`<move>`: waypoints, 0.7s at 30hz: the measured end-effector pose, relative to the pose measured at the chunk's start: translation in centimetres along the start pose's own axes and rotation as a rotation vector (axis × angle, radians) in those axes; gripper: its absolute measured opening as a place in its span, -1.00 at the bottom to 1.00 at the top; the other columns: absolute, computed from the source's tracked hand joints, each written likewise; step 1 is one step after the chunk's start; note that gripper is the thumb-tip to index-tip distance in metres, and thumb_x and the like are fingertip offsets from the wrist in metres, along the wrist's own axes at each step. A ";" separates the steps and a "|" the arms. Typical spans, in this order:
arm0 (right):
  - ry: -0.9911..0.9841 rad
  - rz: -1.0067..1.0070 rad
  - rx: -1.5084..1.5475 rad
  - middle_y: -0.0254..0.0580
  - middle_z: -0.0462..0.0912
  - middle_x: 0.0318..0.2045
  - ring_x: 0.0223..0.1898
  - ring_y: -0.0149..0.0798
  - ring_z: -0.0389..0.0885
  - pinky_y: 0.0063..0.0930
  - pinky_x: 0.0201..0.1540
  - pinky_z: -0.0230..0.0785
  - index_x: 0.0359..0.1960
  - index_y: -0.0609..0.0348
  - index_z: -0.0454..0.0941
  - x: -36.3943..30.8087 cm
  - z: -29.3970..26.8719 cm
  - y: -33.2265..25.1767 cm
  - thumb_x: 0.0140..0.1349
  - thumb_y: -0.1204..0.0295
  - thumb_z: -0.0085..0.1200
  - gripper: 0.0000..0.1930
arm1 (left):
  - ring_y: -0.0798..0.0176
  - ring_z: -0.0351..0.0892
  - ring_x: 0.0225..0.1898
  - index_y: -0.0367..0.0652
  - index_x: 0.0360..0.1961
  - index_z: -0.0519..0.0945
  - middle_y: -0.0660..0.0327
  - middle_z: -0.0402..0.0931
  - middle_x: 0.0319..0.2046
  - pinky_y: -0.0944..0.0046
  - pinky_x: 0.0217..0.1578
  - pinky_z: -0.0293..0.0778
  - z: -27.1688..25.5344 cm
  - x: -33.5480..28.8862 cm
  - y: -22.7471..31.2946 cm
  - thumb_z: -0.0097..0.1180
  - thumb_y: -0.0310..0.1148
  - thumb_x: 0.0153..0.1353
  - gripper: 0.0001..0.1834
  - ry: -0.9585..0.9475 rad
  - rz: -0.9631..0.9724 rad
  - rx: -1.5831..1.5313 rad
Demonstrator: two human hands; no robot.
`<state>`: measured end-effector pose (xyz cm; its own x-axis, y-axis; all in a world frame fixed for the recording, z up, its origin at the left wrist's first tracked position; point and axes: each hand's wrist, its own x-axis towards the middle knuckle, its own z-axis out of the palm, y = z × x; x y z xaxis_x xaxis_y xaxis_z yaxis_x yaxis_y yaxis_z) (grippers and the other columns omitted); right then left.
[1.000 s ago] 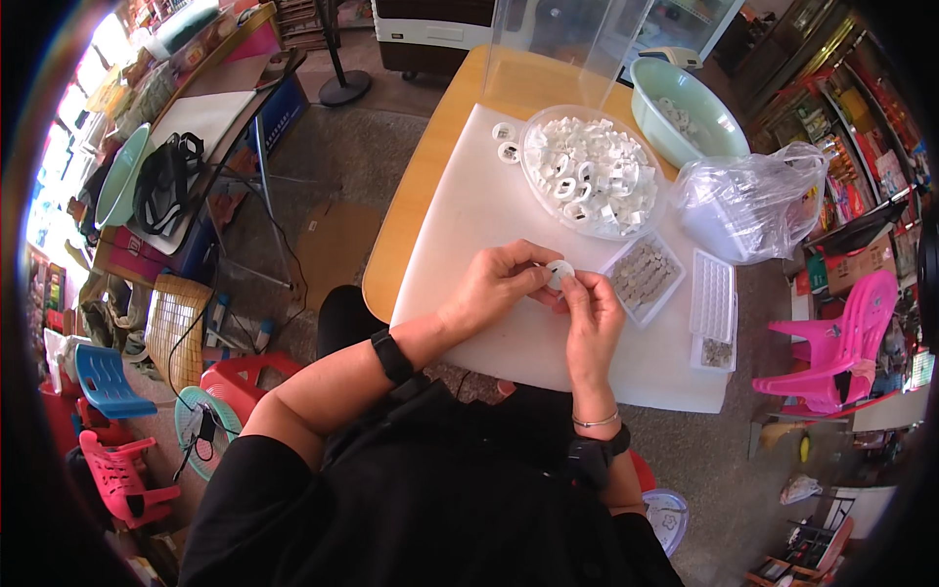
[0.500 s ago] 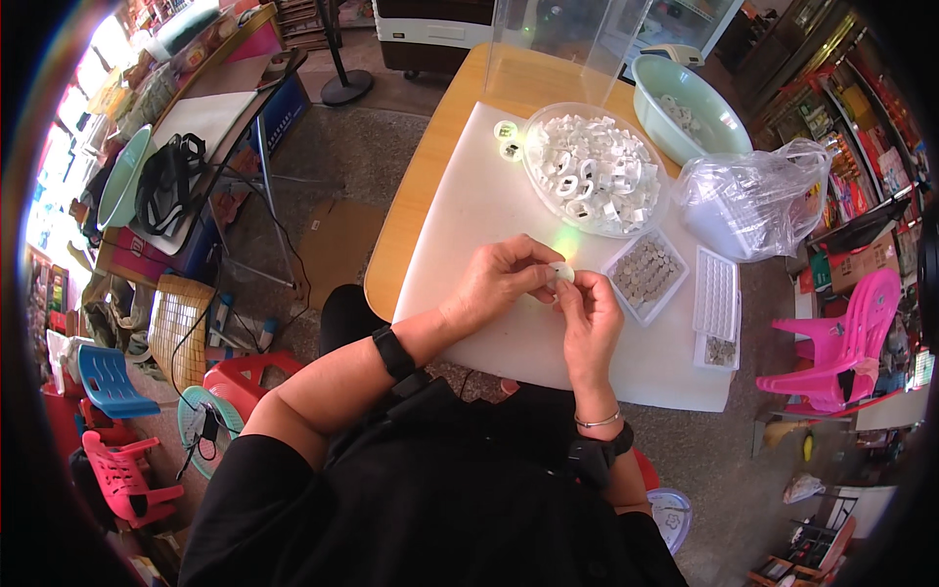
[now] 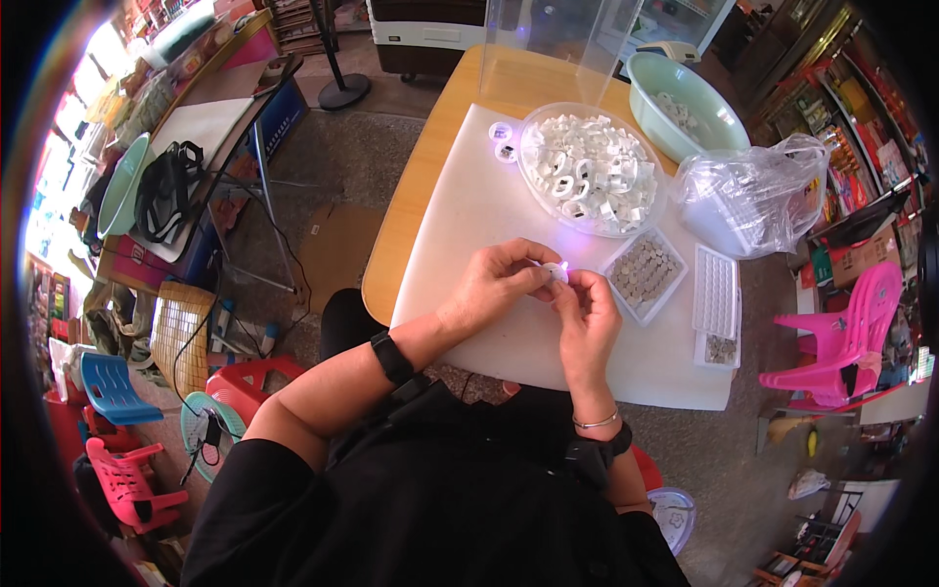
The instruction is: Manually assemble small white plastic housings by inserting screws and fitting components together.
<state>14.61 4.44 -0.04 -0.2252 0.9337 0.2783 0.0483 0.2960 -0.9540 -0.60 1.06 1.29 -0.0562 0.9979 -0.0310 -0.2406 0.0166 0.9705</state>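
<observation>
My left hand (image 3: 486, 289) and my right hand (image 3: 590, 315) meet over the white sheet, both closed with fingertips pinching one small round white light piece (image 3: 556, 271). It glows purple-white; its far side is hidden by the fingers. Just beyond, a clear round bowl (image 3: 525, 182) is heaped with small white plastic pieces (image 3: 592, 166), some ring-shaped. Two round lit pieces (image 3: 502, 132) lie left of the bowl. Beside my right hand is a white rectangular tray (image 3: 668, 297) of coin-like grey discs (image 3: 644, 271).
A white slotted tray (image 3: 715, 292) overlaps a box of small metallic bits (image 3: 721, 350) on the right. Behind stand a clear plastic bag (image 3: 753, 196), a pale green basin (image 3: 719, 127) and a tall clear box (image 3: 562, 49). Pink chairs (image 3: 846, 338) flank the table's right side.
The glow on the held piece, the two lit pieces and the sheet has turned from green to purple. Both hands keep their pinch and have barely moved.
</observation>
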 end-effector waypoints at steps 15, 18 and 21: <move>-0.014 -0.129 -0.261 -0.21 0.63 -0.43 -0.50 -0.34 0.58 -0.46 -0.43 0.43 -0.27 0.23 0.53 -0.5 0.4 -0.3 0.14 0.55 0.23 -0.84 | 0.36 0.61 -0.34 -0.35 -0.26 0.52 0.20 0.56 -0.36 0.35 -0.24 0.55 -0.2 0.5 -1.3 -0.07 -0.64 0.21 -0.86 0.064 0.010 0.047; -0.022 -0.154 -0.305 -0.27 0.63 -0.48 -0.48 -0.47 0.55 -0.57 -0.40 0.42 -0.26 0.26 0.54 -0.5 0.5 -0.4 0.15 0.58 0.21 -0.86 | 0.36 0.61 -0.36 -0.34 -0.27 0.52 0.19 0.57 -0.35 0.35 -0.26 0.55 -0.2 0.4 -1.3 -0.09 -0.65 0.19 -0.86 0.070 0.021 0.086; -0.034 -0.169 -0.331 -0.26 0.64 -0.48 -0.49 -0.46 0.56 -0.57 -0.40 0.43 -0.26 0.27 0.54 -0.5 0.5 -0.5 0.16 0.58 0.21 -0.86 | 0.36 0.61 -0.35 -0.35 -0.26 0.52 0.19 0.56 -0.34 0.34 -0.25 0.55 -0.2 0.4 -1.3 -0.09 -0.65 0.20 -0.85 0.074 0.025 0.112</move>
<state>14.18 3.69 0.19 -0.2886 0.8606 0.4196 0.3182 0.4995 -0.8058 -0.54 1.43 -0.08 -0.1335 0.9908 -0.0204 -0.1287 0.0031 0.9917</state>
